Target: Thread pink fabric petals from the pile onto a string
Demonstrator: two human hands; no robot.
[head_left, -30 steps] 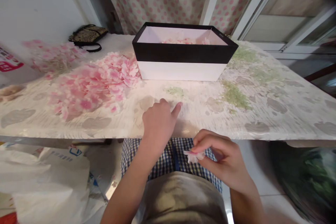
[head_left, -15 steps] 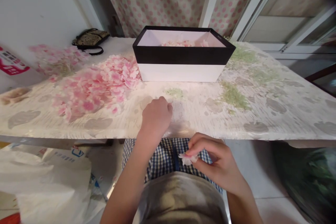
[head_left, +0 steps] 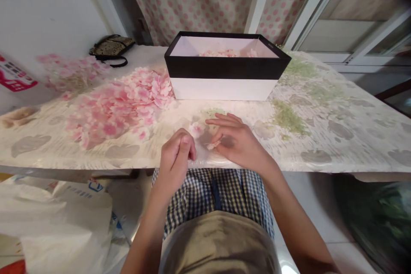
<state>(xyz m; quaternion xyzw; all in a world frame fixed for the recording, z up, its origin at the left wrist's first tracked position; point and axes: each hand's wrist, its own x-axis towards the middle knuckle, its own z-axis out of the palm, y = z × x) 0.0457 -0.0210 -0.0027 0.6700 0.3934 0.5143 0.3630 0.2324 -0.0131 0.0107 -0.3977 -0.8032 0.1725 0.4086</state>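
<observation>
While right hand pinches petals over bench, left hand curled – can't tell if gripping anything. Loose flower lies just beyond hands, pile farther left. Risk: weak pinch could drop petals, hard one crease them; left knuckles could nudge flower.

We can read no words or numbers for certain. At the far left, we see a red-pink label with pale marks like characters on a white surface, too blurred to make out. Below the table edge, we find a line of faint blue characters and a blue emblem on the white bag, both illegible to us.
</observation>
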